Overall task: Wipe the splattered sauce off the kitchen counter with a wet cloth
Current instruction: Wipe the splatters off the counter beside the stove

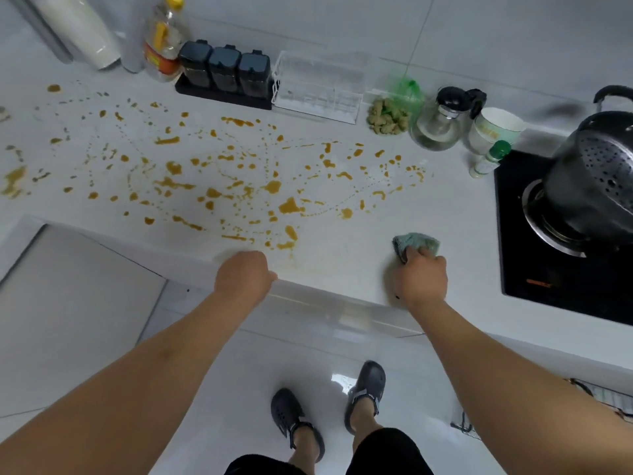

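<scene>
Brown-orange sauce splatter [219, 186] covers the white kitchen counter [455, 214] from the far left to about its middle right, in drops, blobs and thin trails. My right hand [419, 279] grips a bunched green-grey cloth [416, 242] that lies on the counter near the front edge, right of the splatter and clear of the nearest blobs. My left hand [241, 275] rests at the counter's front edge with fingers curled under, just below the lowest sauce spots; it holds nothing that I can see.
Along the back wall stand an oil bottle [164, 42], three dark spice jars [224, 70], a clear plastic box [318, 85], a green bag of ginger [390, 114], a glass jug [440, 123], a paper cup [493, 130] and a small bottle [489, 159]. A black hob [548, 269] with a steel pot [596, 180] is at the right.
</scene>
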The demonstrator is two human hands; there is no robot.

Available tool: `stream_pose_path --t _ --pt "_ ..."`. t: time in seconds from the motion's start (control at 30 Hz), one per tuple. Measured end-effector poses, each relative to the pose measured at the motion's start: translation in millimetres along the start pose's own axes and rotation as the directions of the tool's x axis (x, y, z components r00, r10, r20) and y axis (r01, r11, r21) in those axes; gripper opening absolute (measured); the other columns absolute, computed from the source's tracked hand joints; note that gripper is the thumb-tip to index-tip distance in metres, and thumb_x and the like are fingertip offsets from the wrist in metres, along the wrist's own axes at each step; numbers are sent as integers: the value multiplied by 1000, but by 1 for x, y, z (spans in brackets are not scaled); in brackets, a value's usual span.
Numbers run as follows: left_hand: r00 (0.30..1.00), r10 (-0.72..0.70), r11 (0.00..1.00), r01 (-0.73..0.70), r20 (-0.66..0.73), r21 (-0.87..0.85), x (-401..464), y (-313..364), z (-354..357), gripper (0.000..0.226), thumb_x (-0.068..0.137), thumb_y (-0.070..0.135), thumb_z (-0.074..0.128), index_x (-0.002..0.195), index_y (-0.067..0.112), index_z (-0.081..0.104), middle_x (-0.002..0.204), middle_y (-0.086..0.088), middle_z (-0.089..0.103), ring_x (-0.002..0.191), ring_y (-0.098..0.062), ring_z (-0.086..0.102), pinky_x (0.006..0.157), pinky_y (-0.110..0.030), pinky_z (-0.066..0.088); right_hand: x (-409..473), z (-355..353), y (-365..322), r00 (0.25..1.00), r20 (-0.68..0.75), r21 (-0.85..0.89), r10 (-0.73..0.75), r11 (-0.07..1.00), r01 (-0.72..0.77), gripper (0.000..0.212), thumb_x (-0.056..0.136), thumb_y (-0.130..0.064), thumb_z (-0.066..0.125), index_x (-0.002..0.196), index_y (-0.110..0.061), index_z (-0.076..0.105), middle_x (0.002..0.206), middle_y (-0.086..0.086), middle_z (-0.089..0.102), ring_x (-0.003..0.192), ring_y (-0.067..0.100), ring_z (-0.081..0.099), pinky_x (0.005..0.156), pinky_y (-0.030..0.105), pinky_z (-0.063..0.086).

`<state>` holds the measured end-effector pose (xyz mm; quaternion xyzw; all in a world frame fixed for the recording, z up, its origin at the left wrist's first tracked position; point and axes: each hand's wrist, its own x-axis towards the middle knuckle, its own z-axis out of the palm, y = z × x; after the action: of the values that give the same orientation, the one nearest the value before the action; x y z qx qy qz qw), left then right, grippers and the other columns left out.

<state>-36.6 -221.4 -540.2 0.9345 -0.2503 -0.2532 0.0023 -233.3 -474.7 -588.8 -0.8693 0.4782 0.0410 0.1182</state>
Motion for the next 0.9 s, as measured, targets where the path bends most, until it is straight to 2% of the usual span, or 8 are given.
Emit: stream_pose_path --t 0.1,0.2,0.33,0.47,0.57,0.73,0.83,0.9 --pt "997 15 1000 -16 -72 -13 -7 -22 13 11 102 16 60 106 7 64 117 -12 65 109 -29 64 80 -34 49 -6 13 -65 992 24 7 -121 993 121 38 89 -15 46 124 -11 59 128 16 56 104 37 45 90 38 39" --pt "999 28 999 -27 -25 30 -9 -38 22 39 99 10 57 137 3 54 154 -17 43 143 -32 42 111 -40 43 -24 22 -124 978 86 63 -191 981 186 43 88 -16 49 130 -11 55 137 18 46 112 39 44 99 39 40" --pt "996 74 991 -79 50 106 -6 -45 22 42 92 9 58 133 5 50 141 -15 44 134 -32 43 103 -42 45 -57 31 -179 958 165 219 -233 956 195 49 84 -15 57 132 -4 51 137 20 40 117 38 49 93 39 49" --pt "994 76 983 -88 81 162 -1 -43 18 36 91 13 60 126 3 54 132 -16 49 124 -31 48 94 -38 46 -74 35 -188 871 208 120 -446 895 429 43 86 -15 57 128 -7 53 130 17 45 112 35 50 74 35 43" --pt "992 59 981 -79 111 180 0 -39 19 47 91 16 61 134 -1 51 139 -20 46 130 -33 45 100 -39 48 -62 29 -146 845 204 48 -494 867 495 42 89 -22 54 130 -14 53 132 17 46 112 38 53 82 40 51" --pt "988 83 952 -118 133 282 -4 -41 24 69 91 21 63 147 -8 35 152 -29 32 139 -42 37 112 -44 43 -20 -5 -19 987 110 -39 -121 991 126 40 101 -31 44 137 -16 57 141 17 50 122 39 55 99 46 49" --pt "984 110 947 -146 137 286 -4 -46 25 75 91 22 64 150 -8 29 157 -30 25 143 -43 32 115 -45 40 -4 -18 3 969 108 -3 222 975 -223 40 95 -15 48 133 -7 58 136 16 54 121 38 56 98 41 46" --pt "983 119 945 -155 139 287 -4 -47 26 79 91 24 64 152 -8 25 161 -31 19 147 -44 27 117 -45 38 -8 -12 -28 966 111 32 232 971 -237 42 97 -20 47 132 0 58 137 20 51 120 41 57 99 43 46"
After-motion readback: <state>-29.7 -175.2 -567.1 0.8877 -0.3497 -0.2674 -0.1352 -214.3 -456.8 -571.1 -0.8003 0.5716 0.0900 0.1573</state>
